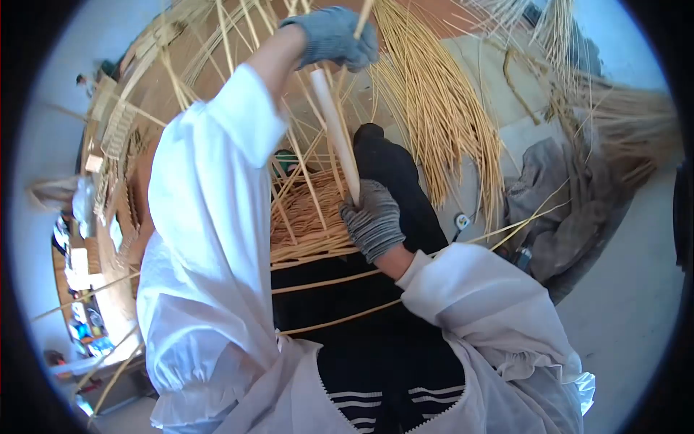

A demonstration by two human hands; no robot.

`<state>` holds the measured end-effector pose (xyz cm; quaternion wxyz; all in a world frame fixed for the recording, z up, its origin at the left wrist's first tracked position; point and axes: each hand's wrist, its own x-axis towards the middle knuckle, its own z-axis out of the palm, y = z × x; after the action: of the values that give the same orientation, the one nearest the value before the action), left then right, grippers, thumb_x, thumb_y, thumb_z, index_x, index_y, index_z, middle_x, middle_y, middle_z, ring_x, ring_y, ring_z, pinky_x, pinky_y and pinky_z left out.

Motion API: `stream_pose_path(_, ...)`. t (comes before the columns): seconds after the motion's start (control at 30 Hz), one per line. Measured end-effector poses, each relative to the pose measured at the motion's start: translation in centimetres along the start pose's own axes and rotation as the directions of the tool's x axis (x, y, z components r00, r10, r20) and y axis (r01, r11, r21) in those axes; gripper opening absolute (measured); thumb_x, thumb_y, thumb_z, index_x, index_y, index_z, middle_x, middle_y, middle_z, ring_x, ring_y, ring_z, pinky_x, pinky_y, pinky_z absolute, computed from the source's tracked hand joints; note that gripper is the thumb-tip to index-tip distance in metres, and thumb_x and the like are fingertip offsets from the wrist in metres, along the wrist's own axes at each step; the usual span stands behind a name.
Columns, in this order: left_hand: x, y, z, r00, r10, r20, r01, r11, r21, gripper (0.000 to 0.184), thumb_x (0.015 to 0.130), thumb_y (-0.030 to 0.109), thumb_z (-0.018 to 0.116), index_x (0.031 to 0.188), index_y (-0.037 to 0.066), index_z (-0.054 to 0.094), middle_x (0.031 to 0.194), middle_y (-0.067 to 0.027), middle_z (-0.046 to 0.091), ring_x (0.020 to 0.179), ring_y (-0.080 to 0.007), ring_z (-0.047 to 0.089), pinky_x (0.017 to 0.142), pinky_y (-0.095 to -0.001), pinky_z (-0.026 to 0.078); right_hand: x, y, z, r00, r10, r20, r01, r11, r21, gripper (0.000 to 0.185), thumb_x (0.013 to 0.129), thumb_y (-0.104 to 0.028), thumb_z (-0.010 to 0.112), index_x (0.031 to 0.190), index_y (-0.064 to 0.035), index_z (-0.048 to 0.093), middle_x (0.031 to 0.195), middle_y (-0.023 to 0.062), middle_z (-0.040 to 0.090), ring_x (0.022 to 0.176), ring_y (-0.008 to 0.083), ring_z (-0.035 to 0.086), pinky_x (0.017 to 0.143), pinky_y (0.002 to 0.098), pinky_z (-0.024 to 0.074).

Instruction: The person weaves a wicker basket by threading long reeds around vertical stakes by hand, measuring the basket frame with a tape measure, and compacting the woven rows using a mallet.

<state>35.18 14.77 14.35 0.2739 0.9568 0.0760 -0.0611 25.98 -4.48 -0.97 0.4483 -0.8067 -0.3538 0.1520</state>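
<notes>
A partly woven wicker basket [307,210] rests against my black-clad legs, with upright wicker stakes rising from its sides. My right hand [373,220], in a grey knitted glove, is closed around the lower end of a smooth, pale wooden stick [334,130]. The stick leans up and to the left over the basket. Higher up, at the far side, my gloved left hand [336,40] is closed on a wicker rod [363,18]. Its fingertips are partly hidden.
A large bundle of wicker rods [441,108] lies to the right. Dark grey cloth [553,210] is heaped beyond it, near paler loose strands [622,119]. Long rod ends stick out on both sides of me. Woven pieces [119,130] stand at the left.
</notes>
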Motion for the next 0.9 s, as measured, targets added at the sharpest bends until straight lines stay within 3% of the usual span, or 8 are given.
stream_pose_path(0.07, 6.7, 1.6, 3.1, 0.977, -0.061, 0.207, -0.023, 0.925, 0.379, 0.012, 0.076, 0.019, 0.063, 0.083, 0.009, 0.066, 0.072, -0.0030, 0.062, 0.066, -0.0111, 0.059, 0.058, -0.0274, 0.050, -0.3, 0.2, 0.8, 0.985, -0.039, -0.169, 0.038, 0.999, -0.006, 0.017, 0.070, -0.011, 0.062, 0.081, -0.0005, 0.057, 0.077, 0.0195, 0.055, 0.076, 0.0336, 0.055, 0.069, 0.0396, 0.0456)
stream_pose_path(0.13, 14.2, 0.2, 10.4, 0.606, -0.046, 0.794, -0.793, -0.114, 0.598, 0.013, 0.073, 0.022, 0.062, 0.082, 0.012, 0.065, 0.074, -0.0028, 0.063, 0.066, -0.0171, 0.059, 0.056, -0.0317, 0.050, 0.4, 0.8, 2.2, 0.992, -0.005, -0.130, 0.004, 1.000, -0.010, 0.018, 0.074, -0.011, 0.058, 0.089, -0.0012, 0.056, 0.084, 0.0199, 0.055, 0.079, 0.0333, 0.055, 0.071, 0.0400, 0.0455)
stream_pose_path(0.2, 17.0, 1.6, 17.8, 0.821, -0.110, 0.560, -0.110, 0.933, 0.344, 0.020, 0.073, 0.021, 0.062, 0.091, 0.012, 0.065, 0.081, -0.0071, 0.064, 0.070, -0.0229, 0.060, 0.062, -0.0378, 0.051, 0.8, 2.6, 6.4, 0.893, 0.399, 0.210, -0.322, 0.237, 0.917, 0.021, 0.077, -0.009, 0.053, 0.097, -0.0006, 0.053, 0.087, 0.0194, 0.054, 0.083, 0.0322, 0.055, 0.074, 0.0392, 0.0450)
stream_pose_path(0.23, 14.1, 5.2, 17.0, 0.882, -0.141, 0.449, -0.093, 0.883, 0.460, 0.026, 0.073, 0.020, 0.062, 0.097, 0.010, 0.063, 0.088, -0.0101, 0.063, 0.076, -0.0256, 0.060, 0.067, -0.0394, 0.050, 1.1, 0.4, 7.5, 0.814, 0.471, -0.340, -0.053, 0.643, 0.764, 0.025, 0.078, -0.009, 0.049, 0.101, -0.0007, 0.051, 0.090, 0.0190, 0.053, 0.087, 0.0309, 0.053, 0.077, 0.0385, 0.0434)
stream_pose_path(0.33, 3.3, 8.0, 12.5, 0.952, 0.294, -0.085, -0.264, 0.930, 0.255, 0.039, 0.073, 0.017, 0.063, 0.110, 0.005, 0.057, 0.102, -0.0163, 0.060, 0.092, -0.0302, 0.059, 0.081, -0.0395, 0.046, -0.4, 5.4, 3.4, 0.979, 0.005, -0.206, 0.079, 0.916, 0.394, 0.031, 0.074, -0.019, 0.058, 0.099, -0.0020, 0.054, 0.092, 0.0180, 0.050, 0.092, 0.0308, 0.049, 0.080, 0.0375, 0.0416)
stream_pose_path(0.37, -1.3, 6.9, 11.9, 0.753, 0.458, -0.473, -0.405, 0.889, 0.216, 0.045, 0.071, 0.012, 0.065, 0.113, 0.003, 0.053, 0.106, -0.0156, 0.059, 0.098, -0.0296, 0.058, 0.084, -0.0363, 0.045, 0.3, 1.3, -3.8, 0.970, -0.128, 0.208, 0.188, 0.936, -0.299, 0.036, 0.067, -0.030, 0.064, 0.095, -0.0074, 0.059, 0.098, 0.0161, 0.048, 0.098, 0.0316, 0.046, 0.080, 0.0400, 0.0403)
stream_pose_path(0.53, -19.2, 2.6, 18.4, 0.826, 0.108, -0.553, -0.098, 0.994, 0.047, 0.073, 0.058, 0.014, 0.076, 0.122, 0.002, 0.043, 0.106, -0.0104, 0.058, 0.085, -0.0293, 0.057, 0.076, -0.0390, 0.042, 0.6, 5.2, -6.1, 0.903, -0.284, 0.323, 0.354, 0.918, -0.180, 0.046, 0.067, -0.034, 0.067, 0.108, -0.0170, 0.058, 0.124, 0.0210, 0.036, 0.118, 0.0371, 0.035, 0.096, 0.0446, 0.0308)
stream_pose_path(0.9, -20.3, 0.5, 22.0, 0.809, 0.209, -0.549, -0.066, 0.961, 0.269, 0.073, 0.055, 0.014, 0.079, 0.121, 0.009, 0.049, 0.111, -0.0141, 0.056, 0.086, -0.0292, 0.057, 0.074, -0.0373, 0.046, 0.0, 5.2, -2.8, 0.830, -0.491, 0.264, 0.554, 0.671, -0.493, 0.041, 0.084, -0.024, 0.046, 0.125, -0.0196, 0.046, 0.136, 0.0256, 0.027, 0.126, 0.0413, 0.028, 0.105, 0.0504, 0.0183)
